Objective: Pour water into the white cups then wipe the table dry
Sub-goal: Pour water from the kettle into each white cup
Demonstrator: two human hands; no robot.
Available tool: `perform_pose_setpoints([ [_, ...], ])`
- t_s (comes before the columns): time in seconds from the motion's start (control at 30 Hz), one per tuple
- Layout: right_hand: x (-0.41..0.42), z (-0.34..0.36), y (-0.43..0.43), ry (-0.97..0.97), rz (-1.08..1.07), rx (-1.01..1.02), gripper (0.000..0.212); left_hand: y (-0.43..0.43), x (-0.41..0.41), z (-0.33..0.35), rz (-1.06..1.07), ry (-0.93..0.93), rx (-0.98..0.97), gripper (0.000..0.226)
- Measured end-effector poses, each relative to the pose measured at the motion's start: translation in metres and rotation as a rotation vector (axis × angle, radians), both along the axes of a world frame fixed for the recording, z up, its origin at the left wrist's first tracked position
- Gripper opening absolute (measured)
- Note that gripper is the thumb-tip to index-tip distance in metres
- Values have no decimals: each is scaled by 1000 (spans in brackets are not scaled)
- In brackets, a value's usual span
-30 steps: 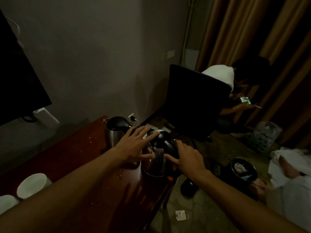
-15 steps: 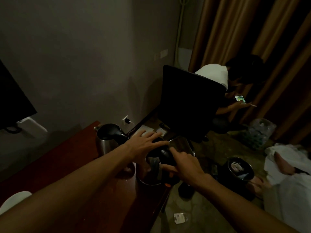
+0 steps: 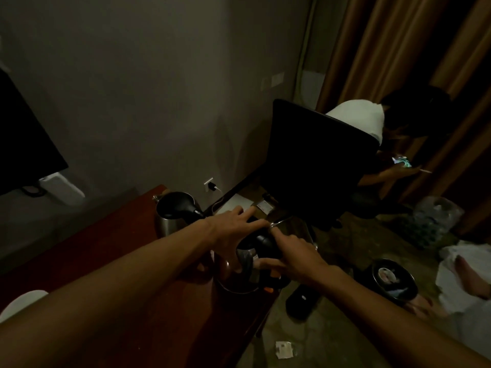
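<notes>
A steel kettle (image 3: 240, 274) with a black handle stands at the right edge of the dark red table (image 3: 111, 251). My right hand (image 3: 295, 254) grips its black handle from the right. My left hand (image 3: 233, 229) lies over the kettle's top with straight, spread fingers, and the lid looks raised. A second steel kettle (image 3: 174, 215) with an open black top stands behind it to the left. One white cup (image 3: 20, 304) shows at the lower left, partly cut off by my left forearm.
A black chair (image 3: 316, 166) stands beyond the table's end, with a person sitting behind it holding a lit phone. A wall socket (image 3: 210, 185) with a plug sits low on the wall. On the floor are a black bin (image 3: 393, 282), a water-bottle pack and paper scraps.
My right hand has moved from beside the kettle onto its handle. My left hand stays spread over the top. The view turned right, so only one cup still shows.
</notes>
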State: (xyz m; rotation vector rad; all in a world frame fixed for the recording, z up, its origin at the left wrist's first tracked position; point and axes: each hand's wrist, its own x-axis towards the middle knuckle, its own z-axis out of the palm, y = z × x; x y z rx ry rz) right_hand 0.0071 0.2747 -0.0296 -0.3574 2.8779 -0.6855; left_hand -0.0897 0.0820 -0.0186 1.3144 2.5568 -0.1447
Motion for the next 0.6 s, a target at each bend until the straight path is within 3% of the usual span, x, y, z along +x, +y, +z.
perform_pose_setpoints([
  [0.33, -15, -26, 3, -25, -40, -430, 58, -12, 4, -17, 89, 24, 78, 126],
  [0.6, -13, -29, 4, -17, -2, -499, 55, -8, 5, -12, 123, 1, 30, 129],
])
